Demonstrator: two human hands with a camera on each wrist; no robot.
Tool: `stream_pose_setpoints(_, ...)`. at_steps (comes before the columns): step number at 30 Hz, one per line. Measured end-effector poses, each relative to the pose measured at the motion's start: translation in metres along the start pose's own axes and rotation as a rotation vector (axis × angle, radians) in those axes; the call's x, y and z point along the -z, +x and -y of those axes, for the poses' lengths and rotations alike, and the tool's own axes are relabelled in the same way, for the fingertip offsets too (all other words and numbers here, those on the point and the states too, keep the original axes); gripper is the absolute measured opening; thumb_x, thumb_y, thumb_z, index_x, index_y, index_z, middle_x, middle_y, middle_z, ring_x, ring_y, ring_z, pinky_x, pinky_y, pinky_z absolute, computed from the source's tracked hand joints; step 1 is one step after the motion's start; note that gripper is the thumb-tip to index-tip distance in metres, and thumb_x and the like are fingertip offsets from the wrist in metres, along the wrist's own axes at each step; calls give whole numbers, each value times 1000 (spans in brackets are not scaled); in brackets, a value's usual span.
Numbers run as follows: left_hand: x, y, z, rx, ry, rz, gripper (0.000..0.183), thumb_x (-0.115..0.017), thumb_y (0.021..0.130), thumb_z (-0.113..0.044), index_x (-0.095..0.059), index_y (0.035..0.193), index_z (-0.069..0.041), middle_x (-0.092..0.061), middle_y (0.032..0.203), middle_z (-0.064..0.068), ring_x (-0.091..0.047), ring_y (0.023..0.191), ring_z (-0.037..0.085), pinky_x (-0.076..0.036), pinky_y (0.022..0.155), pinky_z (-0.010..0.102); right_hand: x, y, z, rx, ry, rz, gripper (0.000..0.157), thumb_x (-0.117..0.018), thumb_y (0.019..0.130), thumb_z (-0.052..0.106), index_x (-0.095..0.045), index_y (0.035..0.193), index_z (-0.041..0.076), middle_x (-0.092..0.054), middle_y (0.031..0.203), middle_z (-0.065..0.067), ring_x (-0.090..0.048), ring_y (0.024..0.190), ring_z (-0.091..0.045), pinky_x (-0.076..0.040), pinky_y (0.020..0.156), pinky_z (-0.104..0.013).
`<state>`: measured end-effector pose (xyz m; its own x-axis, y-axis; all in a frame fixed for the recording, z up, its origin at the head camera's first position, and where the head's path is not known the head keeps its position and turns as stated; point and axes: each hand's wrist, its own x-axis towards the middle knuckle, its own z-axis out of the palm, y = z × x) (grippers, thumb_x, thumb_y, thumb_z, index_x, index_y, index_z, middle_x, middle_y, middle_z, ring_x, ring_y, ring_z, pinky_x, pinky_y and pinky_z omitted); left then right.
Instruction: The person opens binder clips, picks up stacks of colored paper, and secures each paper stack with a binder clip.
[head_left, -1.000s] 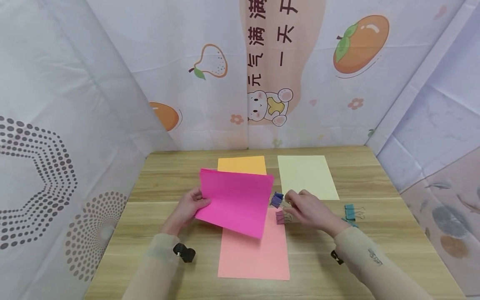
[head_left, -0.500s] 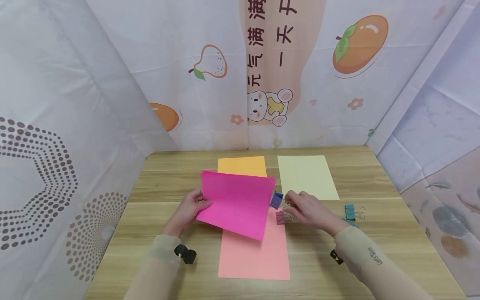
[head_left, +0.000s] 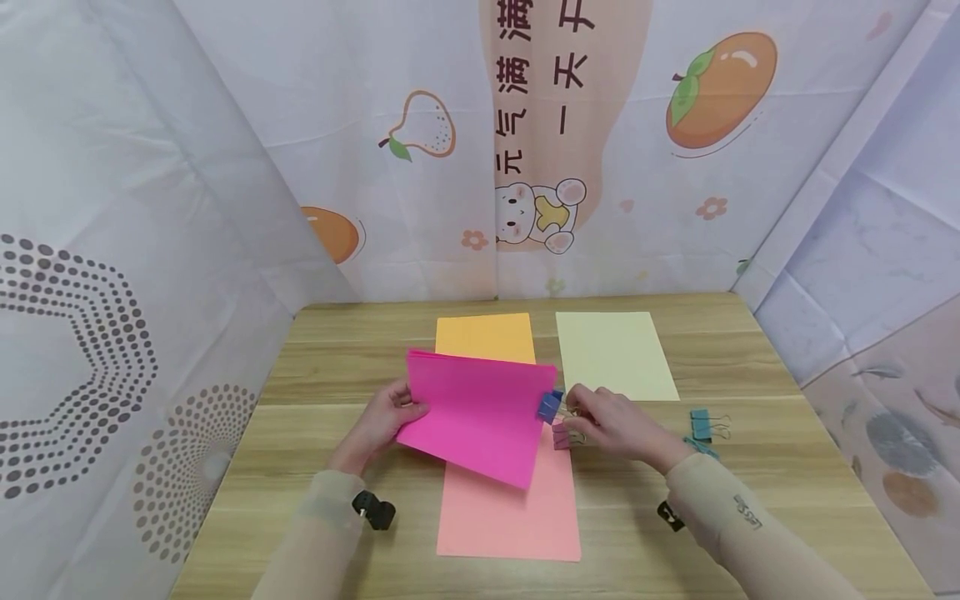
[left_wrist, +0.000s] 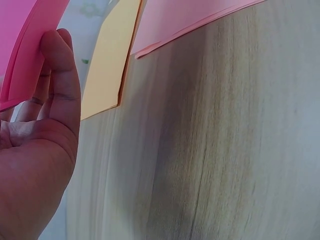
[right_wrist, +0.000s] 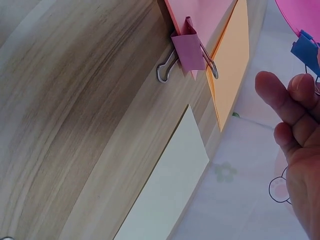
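My left hand [head_left: 384, 415] grips a stack of magenta paper [head_left: 480, 421] by its left edge, thumb on the near face and fingers behind. The stack is held tilted above the table, over a salmon-pink stack [head_left: 506, 525]. At its upper right corner is a blue binder clip [head_left: 550, 407]. My right hand [head_left: 621, 423] pinches this clip's wire handles between thumb and fingers. In the right wrist view the blue clip [right_wrist: 306, 52] sits at the magenta edge. Just below the right fingers, a pink binder clip [right_wrist: 190, 52] is fastened on the salmon-pink stack's corner.
Behind the magenta stack lies orange paper [head_left: 483, 335], partly covered in the head view. Pale yellow paper [head_left: 617, 357] lies at the back right. Teal binder clips [head_left: 701, 424] rest right of the right hand. A printed curtain [head_left: 420, 208] stands along the table's back edge.
The magenta stack has moved slightly right and toward me with the left hand. Its upper right corner has come to the blue clip, which the right hand holds nearly in place.
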<state>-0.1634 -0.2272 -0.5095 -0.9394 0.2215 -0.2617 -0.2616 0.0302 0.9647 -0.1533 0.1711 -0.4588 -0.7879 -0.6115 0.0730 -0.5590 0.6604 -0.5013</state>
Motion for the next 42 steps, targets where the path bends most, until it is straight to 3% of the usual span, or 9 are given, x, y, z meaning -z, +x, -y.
stream_pose_setpoints(14, -5, -1, -2, 16, 25, 22, 36, -65, 98, -3, -59, 133, 0, -68, 116, 13, -71, 86, 21, -61, 71, 35, -3, 2, 4, -13, -2, 25, 19, -69, 98, 29, -57, 103, 15, -46, 71, 11, -43, 70, -11, -36, 63, -27)
stream_pose_setpoints(21, -6, -1, -2, 13, 36, 36, 36, -64, 98, -2, -58, 133, 2, -68, 117, 13, -71, 88, 21, -61, 73, 34, -4, 3, 6, -99, 78, 68, 24, -68, 96, 38, -56, 101, 17, -46, 67, 12, -45, 68, -10, -36, 61, -26)
stream_pose_setpoints(27, -7, -1, 0, 8, 43, 39, 29, -64, 98, -1, -60, 127, 0, -68, 115, 12, -70, 90, 21, -61, 73, 34, -7, 4, 2, -92, 153, 72, 22, -68, 97, 36, -54, 96, 20, -43, 62, 12, -42, 59, -5, -34, 56, -22)
stream_pose_setpoints(42, -6, -6, -1, 28, 23, 12, 26, -65, 99, -6, -62, 124, -4, -67, 115, 11, -70, 89, 22, -61, 72, 35, -10, 2, -4, -137, 248, 98, 40, -64, 98, 49, -60, 115, 13, -57, 77, 7, -53, 68, -9, -46, 64, -26)
